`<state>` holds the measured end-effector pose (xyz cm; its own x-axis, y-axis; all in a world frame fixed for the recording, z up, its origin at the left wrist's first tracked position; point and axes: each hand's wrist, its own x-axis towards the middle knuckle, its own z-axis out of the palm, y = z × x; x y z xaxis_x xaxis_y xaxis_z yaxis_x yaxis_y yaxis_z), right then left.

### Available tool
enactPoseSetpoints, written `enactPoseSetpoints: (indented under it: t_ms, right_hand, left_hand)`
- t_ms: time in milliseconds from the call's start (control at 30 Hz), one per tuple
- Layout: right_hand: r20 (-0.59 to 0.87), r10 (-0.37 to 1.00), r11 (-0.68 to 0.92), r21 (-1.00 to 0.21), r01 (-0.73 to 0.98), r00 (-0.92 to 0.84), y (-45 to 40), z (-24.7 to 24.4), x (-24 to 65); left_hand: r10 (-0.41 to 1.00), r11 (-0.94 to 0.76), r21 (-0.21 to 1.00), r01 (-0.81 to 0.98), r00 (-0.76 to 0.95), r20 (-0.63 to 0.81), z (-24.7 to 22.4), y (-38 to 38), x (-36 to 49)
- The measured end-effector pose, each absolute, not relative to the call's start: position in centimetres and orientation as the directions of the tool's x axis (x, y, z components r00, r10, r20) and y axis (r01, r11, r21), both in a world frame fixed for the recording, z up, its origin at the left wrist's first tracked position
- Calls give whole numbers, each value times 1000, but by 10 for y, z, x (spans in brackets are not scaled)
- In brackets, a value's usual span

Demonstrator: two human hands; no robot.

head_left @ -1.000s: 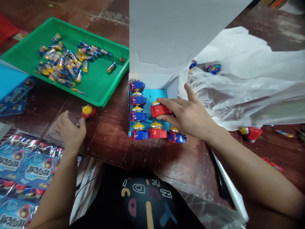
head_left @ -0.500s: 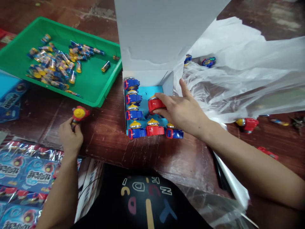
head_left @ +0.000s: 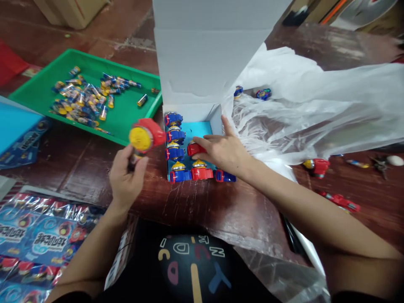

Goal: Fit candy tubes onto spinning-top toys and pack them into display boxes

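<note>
My left hand (head_left: 128,179) grips a red toy with a round yellow top (head_left: 141,139), held up left of the white box (head_left: 195,63). Over the box, my right hand (head_left: 222,151) has its fingers on another red toy (head_left: 195,148), which sits on the blue bottom behind the front row; the fingertips partly cover it. Blue toys (head_left: 174,135) line the box's left side. Along the front stand a blue toy (head_left: 180,173), a red one (head_left: 202,171) and a further blue one (head_left: 225,176), partly under my right hand.
A green tray (head_left: 126,136) with many small capped tubes lies at the left. Crumpled white plastic (head_left: 315,101) spreads at the right, near loose red toys (head_left: 320,167). Printed blue packs (head_left: 47,237) fill the lower left; a cardboard box (head_left: 74,12) stands behind.
My left hand has moved right and up with its red toy, closer to the box. My right hand has shifted slightly left and down, and its toy now sits lower, nearer the front row.
</note>
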<state>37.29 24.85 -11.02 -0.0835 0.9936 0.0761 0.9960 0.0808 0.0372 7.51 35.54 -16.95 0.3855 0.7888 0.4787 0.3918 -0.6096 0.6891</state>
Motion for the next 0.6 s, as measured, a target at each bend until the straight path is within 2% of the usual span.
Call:
enactPoseSetpoints:
  t_ms: [67, 133, 200, 233, 300, 367, 433, 533, 600]
  right_hand:
    - [154, 988, 43, -96, 994, -27, 240, -92, 376]
    - [206, 978, 52, -319, 946, 16, 230, -69, 379]
    - [206, 977, 153, -502, 852, -54, 223, -50, 379]
    - [206, 971, 217, -550, 807, -121, 221, -43, 379]
    - [238, 943, 329, -573, 751, -232, 219, -36, 381]
    - [260, 926, 375, -575, 727, -273, 220, -34, 385]
    - [250, 936, 350, -592, 726, -247, 220, -33, 391]
    - [215, 959, 283, -638, 717, -188, 221, -26, 398]
    - [221, 958, 286, -661, 694, -184, 223, -17, 401]
  left_hand:
    - [705, -698, 645, 310, 453, 545, -155, 350, 94]
    - [640, -742, 627, 237, 529, 557, -143, 347, 109]
    - [600, -736, 659, 152, 597, 532, -133, 344, 119]
    - [581, -719, 688, 103, 631, 513, -129, 343, 124]
    - [529, -659, 752, -1, 710, 465, -122, 341, 131]
    - [471, -595, 800, -76, 774, 424, -117, 341, 138]
    - [463, -620, 780, -90, 760, 456, -112, 343, 145]
    - [459, -737, 672, -67, 680, 572, -102, 350, 157]
    - [433, -714, 692, -104, 711, 554, -94, 359, 166]
